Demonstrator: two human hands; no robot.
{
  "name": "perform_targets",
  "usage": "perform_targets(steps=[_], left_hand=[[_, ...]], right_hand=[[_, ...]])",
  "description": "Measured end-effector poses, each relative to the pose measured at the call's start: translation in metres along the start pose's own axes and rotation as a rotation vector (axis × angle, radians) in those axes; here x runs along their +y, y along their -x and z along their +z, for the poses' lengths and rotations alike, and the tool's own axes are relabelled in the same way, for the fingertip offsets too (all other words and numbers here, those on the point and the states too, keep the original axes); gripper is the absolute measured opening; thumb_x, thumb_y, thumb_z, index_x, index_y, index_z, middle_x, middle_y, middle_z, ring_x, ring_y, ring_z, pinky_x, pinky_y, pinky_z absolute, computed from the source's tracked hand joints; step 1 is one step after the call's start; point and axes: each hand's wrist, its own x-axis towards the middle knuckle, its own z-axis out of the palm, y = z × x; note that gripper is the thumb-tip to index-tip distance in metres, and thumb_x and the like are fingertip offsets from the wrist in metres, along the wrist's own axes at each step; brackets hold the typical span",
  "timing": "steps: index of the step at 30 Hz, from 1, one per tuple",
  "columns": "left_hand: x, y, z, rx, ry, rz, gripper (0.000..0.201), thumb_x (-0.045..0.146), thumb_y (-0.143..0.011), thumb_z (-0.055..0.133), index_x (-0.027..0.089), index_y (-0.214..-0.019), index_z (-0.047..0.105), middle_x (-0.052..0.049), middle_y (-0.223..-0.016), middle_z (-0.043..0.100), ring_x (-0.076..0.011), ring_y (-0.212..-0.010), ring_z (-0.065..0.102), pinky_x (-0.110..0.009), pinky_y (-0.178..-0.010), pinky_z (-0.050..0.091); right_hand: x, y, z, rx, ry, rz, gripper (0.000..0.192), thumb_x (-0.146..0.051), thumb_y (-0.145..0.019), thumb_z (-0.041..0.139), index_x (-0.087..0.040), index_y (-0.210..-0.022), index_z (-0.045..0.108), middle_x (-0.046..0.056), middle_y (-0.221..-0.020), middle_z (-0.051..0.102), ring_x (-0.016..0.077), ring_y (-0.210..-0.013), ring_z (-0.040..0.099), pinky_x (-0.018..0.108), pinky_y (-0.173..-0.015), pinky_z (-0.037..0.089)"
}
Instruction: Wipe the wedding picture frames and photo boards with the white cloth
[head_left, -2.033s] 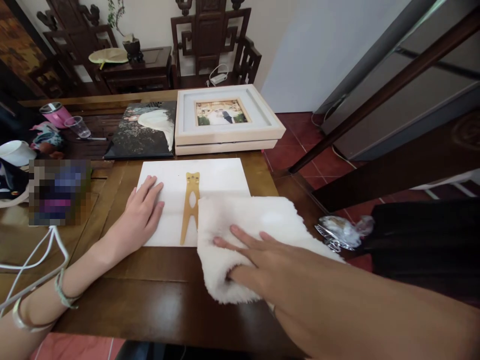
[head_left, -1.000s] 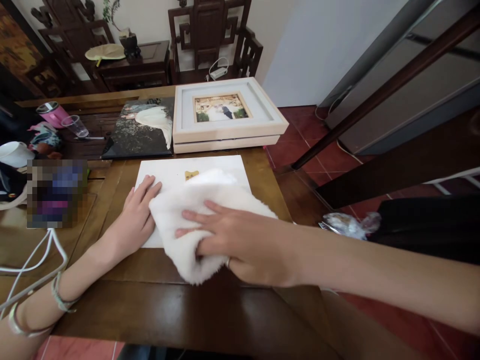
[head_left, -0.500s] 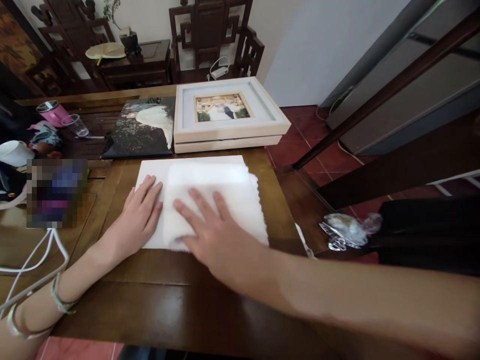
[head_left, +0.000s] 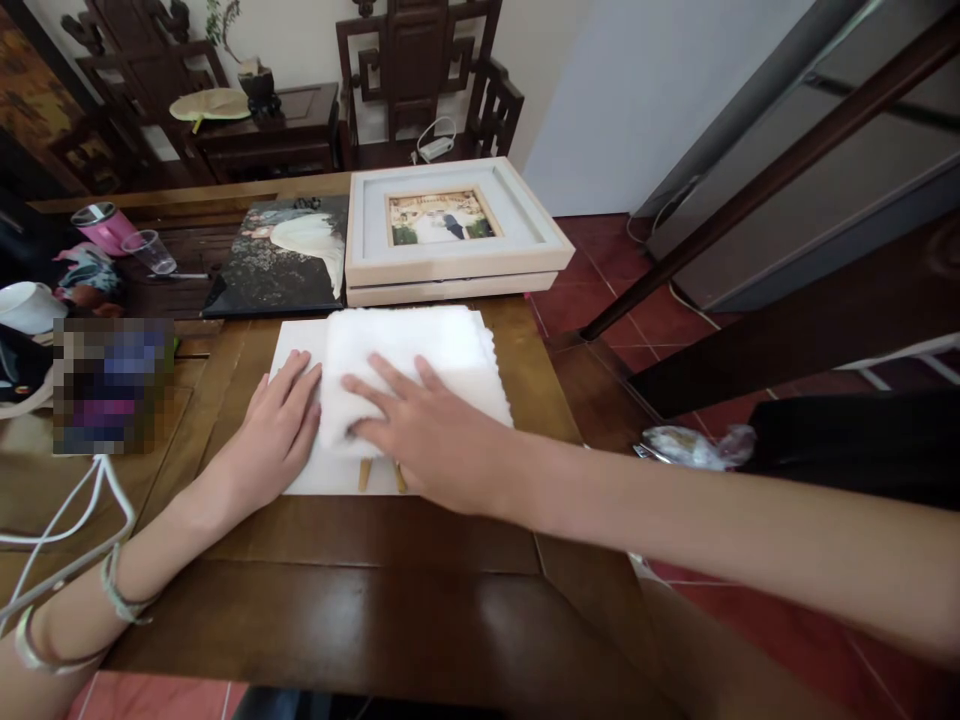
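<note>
A folded white cloth [head_left: 405,335] with a scalloped edge lies over a flat white panel [head_left: 300,340] on the brown wooden table [head_left: 300,590]. My right hand [head_left: 420,425] rests on the cloth, palm down with its fingers spread. On the panel's left part my left hand [head_left: 281,425] lies flat, its fingertips close to the cloth's left edge. Below the cloth, two gold-brown marks [head_left: 365,474] show on the panel's lower part; the rest of its face is covered.
Behind the panel sit stacked pale wooden frames [head_left: 457,265] holding a photo. Left of them lies a dark photo panel [head_left: 281,255]. A pink tumbler [head_left: 105,228], a clear plastic cup [head_left: 148,250], a white cup [head_left: 31,307] and white cables [head_left: 112,500] are on the left.
My right hand has slid the cloth away from me and slightly left, uncovering the panel's lower strip with gold-brown marks. My left hand stays in place.
</note>
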Motion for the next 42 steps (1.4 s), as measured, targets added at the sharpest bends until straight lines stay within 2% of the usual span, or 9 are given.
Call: perform_targets(steps=[6, 11, 16, 19, 21, 25, 31, 37, 42], left_hand=[[-0.001, 0.001, 0.000, -0.007, 0.009, -0.019, 0.050, 0.027, -0.097, 0.026, 0.008, -0.141, 0.039, -0.023, -0.154, 0.034, -0.0309, -0.148, 0.025, -0.057, -0.118, 0.024], [-0.003, 0.001, 0.000, -0.004, 0.039, -0.010, 0.048, 0.027, -0.097, 0.027, 0.013, -0.141, 0.040, -0.020, -0.154, 0.035, -0.0297, -0.148, 0.024, -0.057, -0.118, 0.025], [-0.006, 0.002, 0.000, -0.038, 0.036, -0.019, 0.052, 0.030, -0.096, 0.033, 0.010, -0.143, 0.037, -0.022, -0.156, 0.030, -0.0302, -0.149, 0.022, -0.055, -0.119, 0.024], [-0.007, 0.003, 0.000, -0.036, 0.040, -0.029, 0.053, 0.031, -0.095, 0.032, 0.009, -0.144, 0.037, -0.021, -0.157, 0.029, -0.0295, -0.149, 0.022, -0.054, -0.119, 0.024], [-0.005, 0.002, 0.000, -0.008, 0.050, -0.028, 0.052, 0.032, -0.096, 0.031, 0.010, -0.143, 0.039, -0.020, -0.156, 0.033, -0.0287, -0.148, 0.025, -0.053, -0.119, 0.025], [0.002, -0.001, -0.002, 0.102, 0.107, -0.052, 0.049, 0.034, -0.099, 0.028, 0.012, -0.140, 0.042, -0.017, -0.150, 0.044, -0.0266, -0.143, 0.037, -0.050, -0.118, 0.030], [0.008, -0.002, -0.009, 0.320, 0.256, -0.091, 0.045, 0.041, -0.100, 0.035, 0.019, -0.137, 0.049, -0.011, -0.143, 0.054, -0.0267, -0.135, 0.048, -0.051, -0.114, 0.036], [0.007, -0.002, -0.010, 0.369, 0.354, -0.148, 0.042, 0.041, -0.101, 0.035, 0.026, -0.136, 0.052, -0.005, -0.145, 0.053, -0.0245, -0.136, 0.046, -0.046, -0.118, 0.033], [0.008, -0.002, -0.009, 0.373, 0.388, -0.142, 0.044, 0.043, -0.101, 0.034, 0.023, -0.134, 0.054, -0.006, -0.142, 0.055, -0.0239, -0.134, 0.049, -0.045, -0.117, 0.035]], right_hand=[[0.001, -0.019, 0.006, 0.071, 0.138, 0.074, 0.045, -0.004, -0.093, 0.041, -0.012, -0.135, 0.057, 0.024, -0.158, 0.025, 0.0489, -0.143, 0.017, 0.073, -0.106, 0.027], [-0.039, 0.005, 0.022, 0.183, 0.101, -0.032, 0.032, -0.019, -0.097, 0.046, -0.016, -0.117, 0.070, 0.025, -0.152, 0.036, 0.0528, -0.139, 0.026, 0.078, -0.101, 0.029], [-0.066, 0.030, 0.023, 0.129, -0.051, -0.159, 0.029, -0.027, -0.097, 0.049, -0.017, -0.095, 0.076, 0.025, -0.146, 0.045, 0.0546, -0.135, 0.033, 0.082, -0.096, 0.030], [-0.060, 0.033, 0.015, 0.068, -0.113, -0.194, 0.023, -0.029, -0.088, 0.062, -0.014, -0.102, 0.074, 0.027, -0.146, 0.044, 0.0544, -0.135, 0.033, 0.080, -0.098, 0.031], [-0.049, 0.030, 0.008, 0.047, -0.120, -0.192, 0.030, -0.026, -0.083, 0.067, -0.014, -0.110, 0.071, 0.026, -0.148, 0.044, 0.0519, -0.138, 0.030, 0.077, -0.101, 0.030], [-0.025, 0.014, -0.001, 0.000, -0.052, -0.096, 0.040, -0.011, -0.087, 0.056, -0.014, -0.127, 0.062, 0.021, -0.155, 0.035, 0.0457, -0.143, 0.022, 0.071, -0.108, 0.028], [-0.014, -0.017, -0.003, -0.007, 0.090, 0.001, 0.060, -0.008, -0.080, 0.065, -0.011, -0.138, 0.051, 0.027, -0.158, 0.024, 0.0525, -0.142, 0.015, 0.075, -0.105, 0.026], [-0.026, -0.010, 0.005, 0.101, 0.094, -0.249, 0.035, -0.012, -0.095, 0.042, -0.014, -0.120, 0.067, 0.022, -0.154, 0.035, 0.0475, -0.142, 0.023, 0.073, -0.108, 0.024], [-0.029, 0.016, -0.003, -0.035, 0.016, -0.474, 0.031, -0.016, -0.095, 0.047, -0.022, -0.112, 0.072, 0.013, -0.151, 0.044, 0.0415, -0.143, 0.027, 0.069, -0.111, 0.023]])
